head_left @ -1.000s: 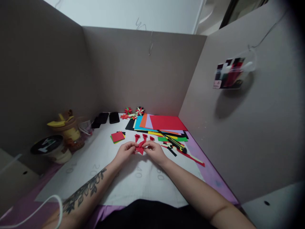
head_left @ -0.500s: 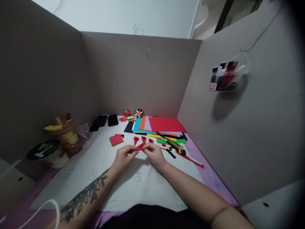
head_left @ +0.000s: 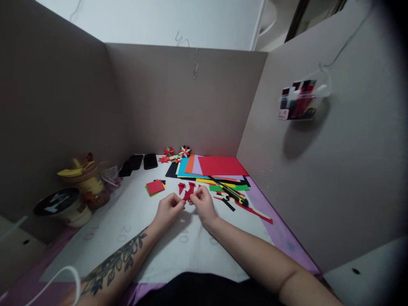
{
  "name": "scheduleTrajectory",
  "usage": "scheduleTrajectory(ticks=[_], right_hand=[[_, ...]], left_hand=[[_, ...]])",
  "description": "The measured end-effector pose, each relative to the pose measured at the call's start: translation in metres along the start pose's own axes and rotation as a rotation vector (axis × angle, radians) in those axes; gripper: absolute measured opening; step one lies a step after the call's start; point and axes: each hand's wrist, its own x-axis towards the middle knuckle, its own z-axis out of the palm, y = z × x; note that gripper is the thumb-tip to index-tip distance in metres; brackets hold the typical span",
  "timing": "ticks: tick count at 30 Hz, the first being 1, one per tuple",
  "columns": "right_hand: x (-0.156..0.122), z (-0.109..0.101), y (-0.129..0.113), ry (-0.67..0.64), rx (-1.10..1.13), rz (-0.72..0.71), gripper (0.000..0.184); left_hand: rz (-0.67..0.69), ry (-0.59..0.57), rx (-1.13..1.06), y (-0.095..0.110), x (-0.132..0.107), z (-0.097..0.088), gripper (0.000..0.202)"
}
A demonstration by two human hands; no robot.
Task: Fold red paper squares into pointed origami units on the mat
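Between my fingertips is a small folded piece of red paper [head_left: 187, 196]. My left hand [head_left: 169, 208] pinches its left side, thumb against forefinger. From the right, my right hand [head_left: 203, 205] pinches the other side, with the wrist bent. Just beyond lie folded red paper pieces [head_left: 181, 187], one of them partly hidden behind my right hand. To the left of them rests a stack of small paper squares [head_left: 155, 186], red on top with green, yellow and black edges below.
Coloured paper sheets [head_left: 219, 165] lie at the back right. A yellow-black utility knife [head_left: 234, 194] rests among paper strips [head_left: 228, 203]. Folded paper stars [head_left: 185, 151] and a black phone-like object [head_left: 150, 161] are at the back. Tubs [head_left: 75, 212] stand left; grey panels [head_left: 188, 102] enclose the table.
The red paper has been turned and tilted more upright between my fingers. My right hand has rotated and risen slightly. The view has shifted a little.
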Motion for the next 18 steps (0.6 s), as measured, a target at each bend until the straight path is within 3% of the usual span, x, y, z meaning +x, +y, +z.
scheduleTrajectory(ticks=[4, 6, 9, 18], right_hand=[[0.0, -0.005, -0.002, -0.054, -0.116, -0.057, 0.018], [-0.003, -0.006, -0.006, -0.126, -0.202, -0.075, 0.017], [-0.006, -0.007, -0.011, -0.212, -0.283, -0.082, 0.016], [-0.003, -0.006, -0.007, -0.178, -0.198, -0.049, 0.017]], left_hand=[[-0.091, -0.018, -0.152, -0.002, 0.002, 0.0, 0.023], [-0.065, 0.005, -0.199, -0.001, 0.003, 0.0, 0.032], [-0.039, -0.055, -0.196, 0.001, 0.003, -0.002, 0.042], [-0.14, -0.251, -0.207, 0.003, 0.0, -0.002, 0.04]])
